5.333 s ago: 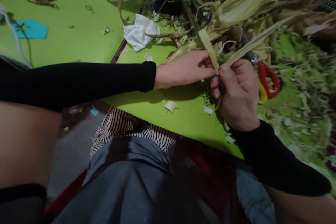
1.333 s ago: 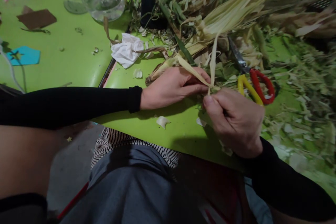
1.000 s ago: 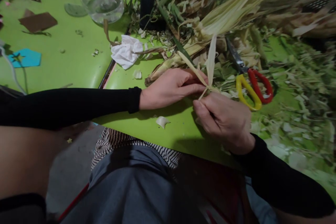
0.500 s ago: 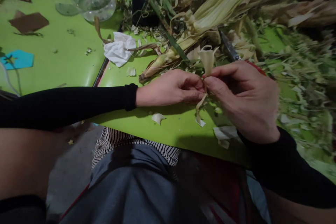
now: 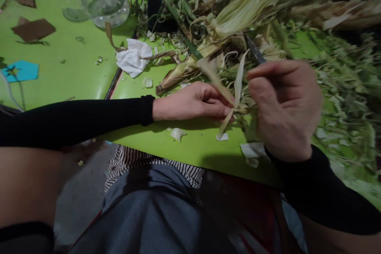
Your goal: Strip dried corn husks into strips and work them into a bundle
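The right hand (image 5: 287, 107) has released the husk strips (image 5: 238, 84) the left hand (image 5: 193, 101) pinches, and hides the handles of the scissors (image 5: 255, 50).

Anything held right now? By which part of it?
Left hand pinches the pale husk strips at the point where they meet, with their ends splayed outward. Right hand: nothing visible in its grasp.

A green table (image 5: 80, 75) stands above grey floor (image 5: 79, 194) in dim light.
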Tool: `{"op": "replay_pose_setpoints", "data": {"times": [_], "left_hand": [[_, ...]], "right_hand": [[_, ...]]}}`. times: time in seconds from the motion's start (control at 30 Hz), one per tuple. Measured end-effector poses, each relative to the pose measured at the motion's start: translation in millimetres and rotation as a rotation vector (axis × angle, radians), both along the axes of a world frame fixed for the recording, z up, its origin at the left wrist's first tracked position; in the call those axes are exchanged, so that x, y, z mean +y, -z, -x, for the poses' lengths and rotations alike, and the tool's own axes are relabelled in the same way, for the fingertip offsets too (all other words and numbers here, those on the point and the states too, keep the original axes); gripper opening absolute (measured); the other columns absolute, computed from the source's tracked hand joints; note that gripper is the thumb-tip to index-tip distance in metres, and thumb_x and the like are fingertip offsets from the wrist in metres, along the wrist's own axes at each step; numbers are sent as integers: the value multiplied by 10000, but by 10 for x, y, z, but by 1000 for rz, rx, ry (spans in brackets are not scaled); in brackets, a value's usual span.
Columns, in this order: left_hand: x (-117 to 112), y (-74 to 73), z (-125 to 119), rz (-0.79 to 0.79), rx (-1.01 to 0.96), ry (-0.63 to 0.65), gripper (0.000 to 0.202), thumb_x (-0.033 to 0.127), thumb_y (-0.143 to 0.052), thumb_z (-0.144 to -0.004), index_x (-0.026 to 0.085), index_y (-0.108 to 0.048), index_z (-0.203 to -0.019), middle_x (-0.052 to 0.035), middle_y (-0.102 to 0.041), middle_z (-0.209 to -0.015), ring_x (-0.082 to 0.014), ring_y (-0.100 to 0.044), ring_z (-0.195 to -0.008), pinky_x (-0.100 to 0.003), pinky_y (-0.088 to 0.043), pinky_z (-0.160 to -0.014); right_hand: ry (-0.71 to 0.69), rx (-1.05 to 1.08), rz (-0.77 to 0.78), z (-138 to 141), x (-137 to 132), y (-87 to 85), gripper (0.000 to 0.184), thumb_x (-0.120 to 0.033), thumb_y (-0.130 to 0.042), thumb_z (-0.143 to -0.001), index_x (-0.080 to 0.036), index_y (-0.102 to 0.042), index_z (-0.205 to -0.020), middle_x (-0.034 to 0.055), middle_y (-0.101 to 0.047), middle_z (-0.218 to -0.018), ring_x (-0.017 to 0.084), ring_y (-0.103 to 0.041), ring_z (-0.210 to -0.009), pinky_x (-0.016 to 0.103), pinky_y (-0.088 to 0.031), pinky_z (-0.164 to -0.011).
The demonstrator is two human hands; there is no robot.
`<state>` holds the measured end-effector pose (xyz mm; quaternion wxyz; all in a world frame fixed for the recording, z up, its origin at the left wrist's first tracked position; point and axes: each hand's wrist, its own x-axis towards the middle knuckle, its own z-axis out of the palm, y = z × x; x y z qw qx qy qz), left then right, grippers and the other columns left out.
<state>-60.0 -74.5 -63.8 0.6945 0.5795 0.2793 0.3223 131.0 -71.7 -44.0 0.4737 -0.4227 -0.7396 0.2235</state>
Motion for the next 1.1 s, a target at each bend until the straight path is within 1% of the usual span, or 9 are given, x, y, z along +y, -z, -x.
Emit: {"op": "replay_pose_setpoints", "data": {"times": [0.1, 0.27, 0.37, 0.5, 0.6, 0.7, 0.8, 0.97, 1.1], "left_hand": [[-2, 4, 5, -1, -22, -124, 112, 219, -695, -930, 133, -675, -998, -37, -730, -921, -125, -697, -859, -274, -572, -809], [19, 9, 69, -92, 1, -244, 219, 334, -698, -945, 148, -670, -1056, -16, -693, -904, -117, -666, -870, -258, -544, -802], [32, 25, 91, -119, -21, -195, 273, 380, -700, -940, 141, -672, -1069, -25, -688, -939, -129, -658, -914, -273, -536, -830], [38, 53, 84, -168, -7, -137, 332, 429, -741, -902, 122, -692, -1020, -51, -688, -1016, -147, -645, -982, -302, -531, -905], [29, 62, 70, -222, 26, -168, 270, 382, -779, -876, 127, -717, -942, -69, -677, -1069, -153, -632, -1033, -295, -517, -953], [11, 63, 58, -157, 18, -114, 279, 388, -745, -908, 122, -719, -986, -58, -678, -980, -137, -634, -928, -293, -535, -879], [-7, 63, 52, -106, -13, -42, 341, 405, -733, -916, 90, -706, -1043, -61, -699, -968, -135, -641, -900, -305, -539, -865], [-32, 75, 49, -136, -4, -14, 244, 299, -707, -932, 85, -713, -1048, -73, -728, -1028, -135, -666, -954, -313, -532, -917], [-33, 85, 49, -141, 0, 2, 269, 358, -739, -909, 105, -722, -998, -66, -734, -980, -138, -670, -919, -303, -540, -887]], "right_hand": [[50, -160, -47, -64, 51, -26, 197, -406, -620, -1002, -232, -667, -924, 49, -674, -872, 171, -599, -755, 346, -475, -698], [-177, -361, 1, -74, 51, -87, 223, -321, -604, -1003, -224, -624, -803, -12, -621, -711, 123, -538, -618, 292, -406, -597], [-121, -304, 28, -59, 23, -96, 209, -294, -588, -1006, -223, -642, -818, -15, -597, -713, 124, -527, -630, 288, -407, -604], [-65, -159, 203, -48, 26, -52, 177, -368, -628, -985, -219, -723, -986, -3, -635, -766, 126, -531, -637, 278, -401, -570], [-98, -30, 347, -47, 40, 27, 174, -385, -733, -900, -216, -702, -878, -9, -642, -746, 119, -522, -617, 263, -404, -540], [-82, 53, 416, -50, 39, 103, 214, -416, -746, -892, -223, -662, -856, -23, -599, -711, 112, -489, -593, 256, -382, -516], [-71, 44, 416, -32, 16, 120, 248, -434, -758, -881, -228, -625, -845, -41, -533, -674, 105, -425, -562, 258, -338, -493], [-98, 66, 356, 43, -51, 61, 272, -414, -759, -878, -246, -551, -823, -41, -515, -690, 109, -411, -554, 263, -334, -474], [-109, 14, 304, 73, -68, 72, 268, -431, -700, -926, -259, -522, -822, -40, -505, -713, 119, -437, -571, 267, -376, -498]]}}
